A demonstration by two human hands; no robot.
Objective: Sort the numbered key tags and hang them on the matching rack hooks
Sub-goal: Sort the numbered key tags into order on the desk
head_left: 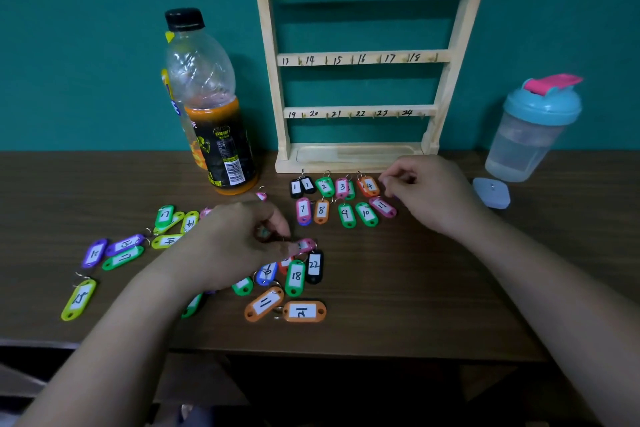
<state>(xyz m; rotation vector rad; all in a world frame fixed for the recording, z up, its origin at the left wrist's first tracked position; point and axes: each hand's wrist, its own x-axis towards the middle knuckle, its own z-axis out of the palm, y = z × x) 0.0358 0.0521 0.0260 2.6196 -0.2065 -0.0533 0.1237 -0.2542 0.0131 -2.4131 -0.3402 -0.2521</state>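
Head view: left hand (239, 239) fingers (277, 224) pinch a pink tag (304, 245) above the loose pile (277, 284); right hand (429, 191) fingers (388, 180) are curled beside the orange 4 tag (369, 185), though whether they grip anything I cannot tell. Two sorted rows, 1–4 and 7–11, lie before the rack (360, 59), whose hooks hang bare. I judge sorting about half done, hanging untouched. Open surface (433, 288) lies right; bottle (211, 104) and shaker (533, 128) flank the rack.
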